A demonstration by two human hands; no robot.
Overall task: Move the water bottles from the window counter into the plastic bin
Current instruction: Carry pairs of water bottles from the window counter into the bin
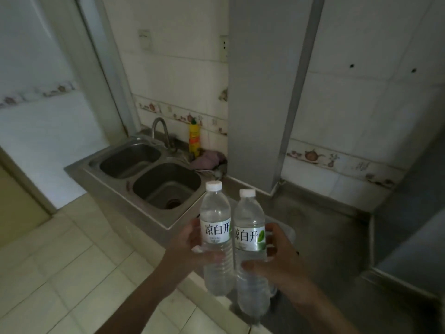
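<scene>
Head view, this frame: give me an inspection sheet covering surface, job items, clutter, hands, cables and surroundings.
Surface: grey counter, bare where visible, with a double steel sink set in it.
Job's things: two capped water bottles, left bottle and right bottle, upright, side by side, held above the counter edge; plastic bin not seen.
Clutter: yellow detergent bottle and purple cloth behind the sink.
Grippers: left hand grips the left bottle; right hand grips the right bottle.
Cables: nothing seen.
Surroundings: tiled wall, grey column, tiled floor.
</scene>
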